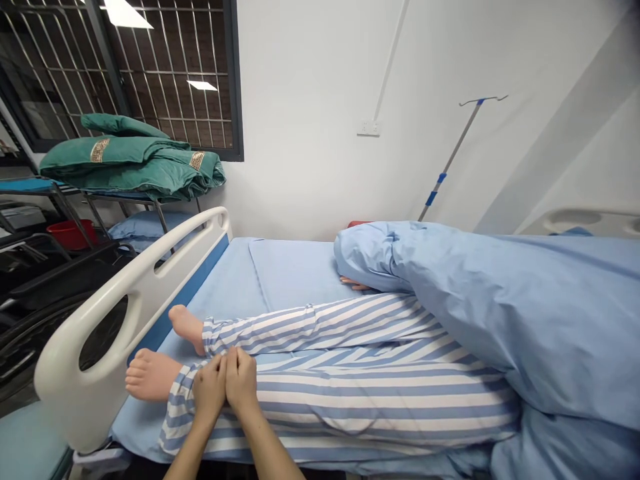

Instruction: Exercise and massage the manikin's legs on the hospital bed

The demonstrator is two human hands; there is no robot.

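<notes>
A figure that looks like a care manikin lies on the bed in blue-and-white striped trousers (370,393). Its bare near foot (153,375) and far foot (187,327) point toward the footboard. Just above the near ankle, my left hand (210,388) is closed on the trouser leg. Right beside it and touching it, my right hand (241,379) also has its fingers curled down onto the striped cloth. The fingertips of both hands are hidden. A light blue quilt (480,293) is bunched over the upper body, and the manikin's hand (355,283) shows from under its edge.
The white footboard (125,293) rises on the left. Behind it are green folded quilts (135,160) on a chair, a red bucket (73,235) and a dark wheelchair (55,280). An IV pole (455,153) stands by the wall beyond the pale blue sheet (295,267).
</notes>
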